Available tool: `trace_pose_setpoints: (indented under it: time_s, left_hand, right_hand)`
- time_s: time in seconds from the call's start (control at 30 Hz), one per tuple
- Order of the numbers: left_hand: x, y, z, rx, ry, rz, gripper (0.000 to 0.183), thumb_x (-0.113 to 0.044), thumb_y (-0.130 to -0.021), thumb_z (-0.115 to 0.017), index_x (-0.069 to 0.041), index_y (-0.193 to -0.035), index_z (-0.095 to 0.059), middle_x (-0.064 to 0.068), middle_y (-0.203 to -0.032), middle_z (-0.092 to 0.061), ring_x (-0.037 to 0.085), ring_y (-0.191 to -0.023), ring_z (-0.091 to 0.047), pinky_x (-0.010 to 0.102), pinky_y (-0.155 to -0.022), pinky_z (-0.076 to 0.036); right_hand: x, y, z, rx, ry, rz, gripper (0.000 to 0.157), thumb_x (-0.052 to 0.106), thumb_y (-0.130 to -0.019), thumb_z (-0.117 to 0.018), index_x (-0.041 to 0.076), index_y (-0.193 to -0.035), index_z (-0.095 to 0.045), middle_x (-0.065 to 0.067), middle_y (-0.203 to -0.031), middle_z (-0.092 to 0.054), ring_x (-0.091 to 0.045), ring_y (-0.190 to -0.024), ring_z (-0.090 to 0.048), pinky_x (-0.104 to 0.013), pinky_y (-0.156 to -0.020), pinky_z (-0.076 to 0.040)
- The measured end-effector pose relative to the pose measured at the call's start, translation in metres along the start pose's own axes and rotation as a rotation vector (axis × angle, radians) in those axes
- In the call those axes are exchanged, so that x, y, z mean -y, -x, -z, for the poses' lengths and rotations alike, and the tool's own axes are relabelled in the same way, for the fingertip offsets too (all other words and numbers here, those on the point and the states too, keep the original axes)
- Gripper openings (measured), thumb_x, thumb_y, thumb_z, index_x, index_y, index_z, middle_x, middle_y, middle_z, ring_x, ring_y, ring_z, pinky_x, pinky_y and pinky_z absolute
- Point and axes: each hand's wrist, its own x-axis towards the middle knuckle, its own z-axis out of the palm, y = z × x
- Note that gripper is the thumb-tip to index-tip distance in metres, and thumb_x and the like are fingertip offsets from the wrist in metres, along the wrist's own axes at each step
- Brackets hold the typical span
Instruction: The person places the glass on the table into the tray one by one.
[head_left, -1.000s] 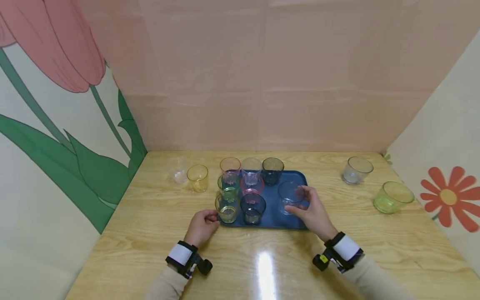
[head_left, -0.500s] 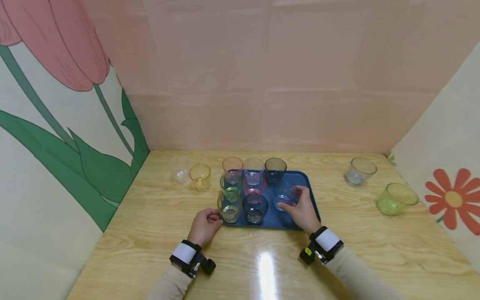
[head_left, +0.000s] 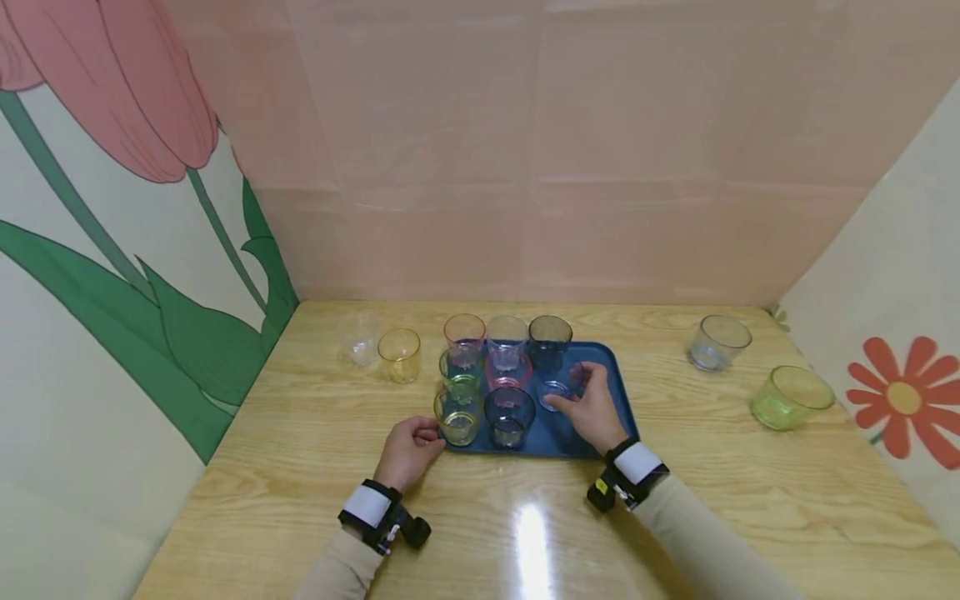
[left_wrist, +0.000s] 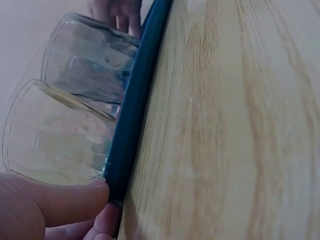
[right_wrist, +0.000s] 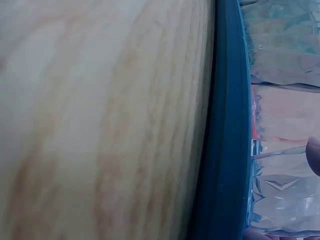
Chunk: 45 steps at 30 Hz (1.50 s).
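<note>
A blue tray (head_left: 611, 383) carries several tumblers in rows. My right hand (head_left: 597, 412) holds a clear, faintly blue glass (head_left: 557, 393) between thumb and fingers, over the tray's middle row. It stands close beside a pink glass (head_left: 509, 377) and in front of a dark grey glass (head_left: 551, 340). My left hand (head_left: 408, 454) pinches the tray's near left corner; in the left wrist view its thumb (left_wrist: 75, 202) lies on the rim with fingers underneath. Near that hand are a yellow glass (left_wrist: 60, 140) and a dark blue glass (left_wrist: 90, 55). The right wrist view shows one fingertip (right_wrist: 313, 156) against glass.
Left of the tray stand a clear glass (head_left: 362, 343) and an amber glass (head_left: 400, 357). To the right are a greyish clear glass (head_left: 716, 346) and a yellow-green glass (head_left: 789, 400). A pink-covered wall (head_left: 525, 208) rises behind the wooden table (head_left: 450, 517).
My right hand has carried the clear glass leftward across the tray, from its right side to beside the pink glass. My left hand keeps its hold on the tray corner.
</note>
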Motion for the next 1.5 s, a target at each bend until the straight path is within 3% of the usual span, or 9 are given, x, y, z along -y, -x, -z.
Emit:
trace_pose_setpoints:
  time_s: [1.0,1.13,1.3,1.5]
  left_hand:
    - [0.003,-0.002,-0.001,0.0,-0.004,0.01,0.029,0.003,-0.086,-0.075,0.009,-0.113,-0.068,0.013,-0.092,-0.068,0.015,-0.079,-0.057,0.026,-0.072,-0.048]
    - [0.004,-0.002,0.0,0.003,-0.008,0.03,0.029,0.003,-0.087,-0.075,0.008,-0.114,-0.068,0.012,-0.093,-0.067,0.015,-0.079,-0.057,0.028,-0.073,-0.048]
    - [0.003,-0.002,0.0,0.013,-0.011,0.023,0.03,0.002,-0.087,-0.075,0.008,-0.115,-0.068,0.012,-0.093,-0.067,0.015,-0.08,-0.056,0.027,-0.073,-0.048]
    - [0.003,-0.001,0.001,0.015,-0.011,0.015,0.031,0.002,-0.086,-0.076,0.008,-0.116,-0.068,0.011,-0.092,-0.066,0.014,-0.079,-0.055,0.024,-0.07,-0.046]
  right_hand:
    - [-0.002,-0.011,-0.005,0.02,-0.004,0.008,0.08,0.001,-0.088,-0.077,-0.003,-0.142,-0.019,-0.027,-0.14,-0.035,-0.04,-0.133,-0.038,-0.055,-0.112,-0.037]
    - [-0.003,-0.01,-0.003,0.05,0.018,0.01,0.091,0.008,-0.088,-0.08,-0.001,-0.148,-0.012,-0.029,-0.141,-0.034,-0.043,-0.133,-0.039,-0.057,-0.113,-0.036]
    - [-0.002,-0.005,0.011,0.098,0.109,0.018,0.11,0.02,-0.087,-0.083,0.003,-0.157,0.001,-0.035,-0.147,-0.029,-0.049,-0.135,-0.036,-0.061,-0.112,-0.033]
    - [0.012,0.013,0.048,0.156,0.24,0.05,0.091,0.017,-0.093,-0.074,-0.009,-0.154,-0.011,-0.039,-0.15,-0.026,-0.055,-0.138,-0.029,-0.066,-0.109,-0.033]
